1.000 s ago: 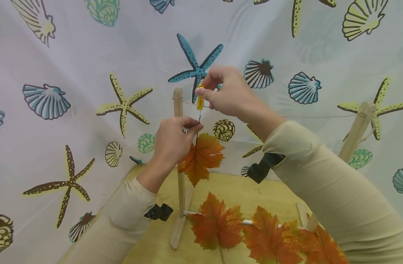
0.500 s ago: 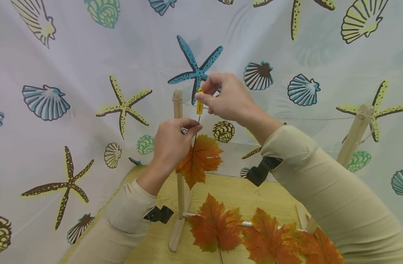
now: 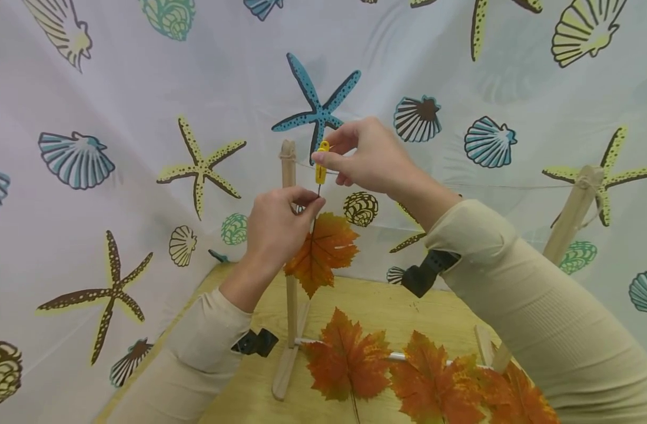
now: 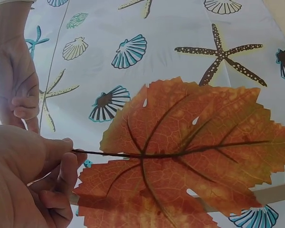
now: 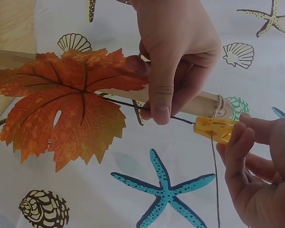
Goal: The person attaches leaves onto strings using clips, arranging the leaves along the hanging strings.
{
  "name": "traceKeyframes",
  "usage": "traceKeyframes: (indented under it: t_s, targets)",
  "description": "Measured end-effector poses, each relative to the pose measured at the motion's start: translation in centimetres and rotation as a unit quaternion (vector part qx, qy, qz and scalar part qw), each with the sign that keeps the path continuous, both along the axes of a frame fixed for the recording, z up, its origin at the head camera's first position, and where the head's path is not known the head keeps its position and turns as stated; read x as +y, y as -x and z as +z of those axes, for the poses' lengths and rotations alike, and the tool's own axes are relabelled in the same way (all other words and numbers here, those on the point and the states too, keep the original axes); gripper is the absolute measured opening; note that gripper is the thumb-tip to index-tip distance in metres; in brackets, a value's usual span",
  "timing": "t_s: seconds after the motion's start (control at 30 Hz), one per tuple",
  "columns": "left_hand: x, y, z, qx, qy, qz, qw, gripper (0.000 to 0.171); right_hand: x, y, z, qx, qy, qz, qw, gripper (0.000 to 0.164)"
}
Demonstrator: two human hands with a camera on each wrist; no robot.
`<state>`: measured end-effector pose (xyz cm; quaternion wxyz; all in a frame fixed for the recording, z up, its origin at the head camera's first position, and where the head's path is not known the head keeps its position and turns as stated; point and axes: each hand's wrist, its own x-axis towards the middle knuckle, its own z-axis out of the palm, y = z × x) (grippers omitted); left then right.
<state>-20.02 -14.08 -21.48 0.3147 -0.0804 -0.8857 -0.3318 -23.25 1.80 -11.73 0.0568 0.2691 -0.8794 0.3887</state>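
My left hand (image 3: pixel 278 227) pinches the thin dark stem (image 4: pixel 109 154) of an orange-red maple leaf (image 3: pixel 325 253) between thumb and finger. Below those fingers the leaf hangs down. My right hand (image 3: pixel 376 159) pinches a small yellow clothespin (image 5: pixel 213 129) at its handle end. In the right wrist view the stem's upper end meets the clothespin's tip. There, a thin string (image 5: pixel 217 185) passes at the clothespin's jaws. In the left wrist view, the right hand (image 4: pixel 16 76) shows behind the left, and the clothespin is hidden.
The string (image 3: pixel 514 186) spans a left wooden post (image 3: pixel 288 171) and a right wooden post (image 3: pixel 572 212). Several maple leaves (image 3: pixel 347 356) lie at the front of the wooden table (image 3: pixel 392 300), by a white rod (image 3: pixel 397 356). A shell-and-starfish curtain (image 3: pixel 143 76) hangs behind.
The clothespin in my right hand has come down a little, closing the gap to the stem's end above my left fingers. My left hand keeps its pinch, and the leaf has swayed slightly.
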Motion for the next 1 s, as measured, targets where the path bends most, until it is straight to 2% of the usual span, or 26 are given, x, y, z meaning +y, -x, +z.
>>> traceKeyframes:
  t_s: [0.27, 0.57, 1.0]
  targets:
    - [0.26, 0.04, 0.0, 0.004, -0.001, -0.006, 1.0, 0.023, 0.21, 0.03, -0.16, -0.007, 0.003, -0.001, 1.0, 0.032]
    - [0.24, 0.07, 0.09, 0.007, -0.009, -0.002, 0.9999, 0.024, 0.04, -0.04, -0.25, 0.012, -0.031, -0.002, 0.999, 0.035]
    - [-0.25, 0.01, -0.4, 0.002, 0.0, 0.001, 1.0, 0.027, 0.33, -0.31, 0.06, -0.031, -0.035, 0.002, 0.999, 0.046]
